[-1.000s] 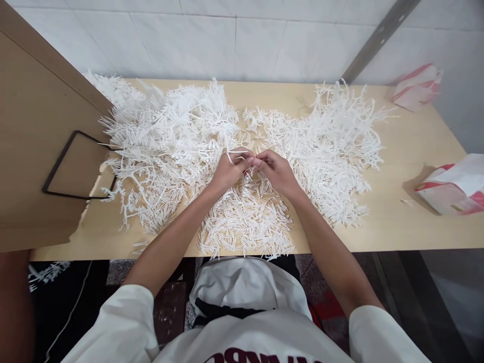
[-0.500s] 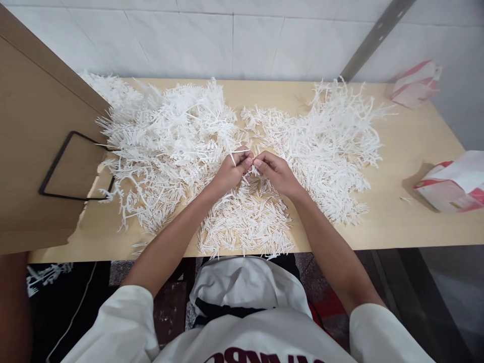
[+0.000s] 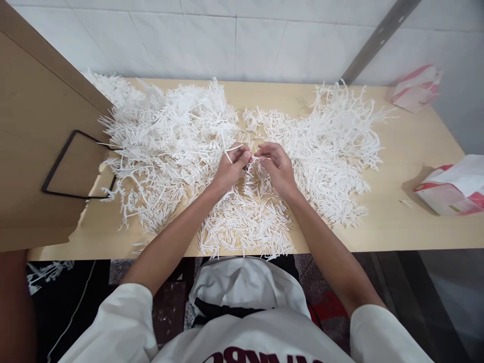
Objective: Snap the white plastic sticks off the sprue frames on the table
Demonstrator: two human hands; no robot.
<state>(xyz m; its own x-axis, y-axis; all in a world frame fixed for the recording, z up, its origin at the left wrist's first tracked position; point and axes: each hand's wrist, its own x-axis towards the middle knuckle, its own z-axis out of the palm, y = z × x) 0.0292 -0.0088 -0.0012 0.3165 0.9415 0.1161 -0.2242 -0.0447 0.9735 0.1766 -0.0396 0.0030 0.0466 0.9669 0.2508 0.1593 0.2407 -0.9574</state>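
Over the middle of the table, my left hand (image 3: 231,169) is closed, thumb against fingers, on a thin white branched plastic piece (image 3: 229,154) whose stem sticks out to the left. Close to its fingertips is my right hand (image 3: 278,166), with thumb and fingers parted. White strands show in the narrow gap between the hands; whether the right fingertips touch them I cannot tell. Beneath and in front of both hands lies a pile of short white sticks (image 3: 245,227).
A heap of white branched pieces (image 3: 170,126) spreads left, another heap (image 3: 336,136) right. A cardboard box (image 3: 45,126) with a black wire frame (image 3: 71,161) borders the left. Red-and-white paper containers (image 3: 454,184) (image 3: 416,91) stand right. Behind is a tiled wall (image 3: 189,40).
My right fingers have parted from their pinch, and the hand has moved slightly away from the left. My left hand has shifted slightly left, still holding the white piece.
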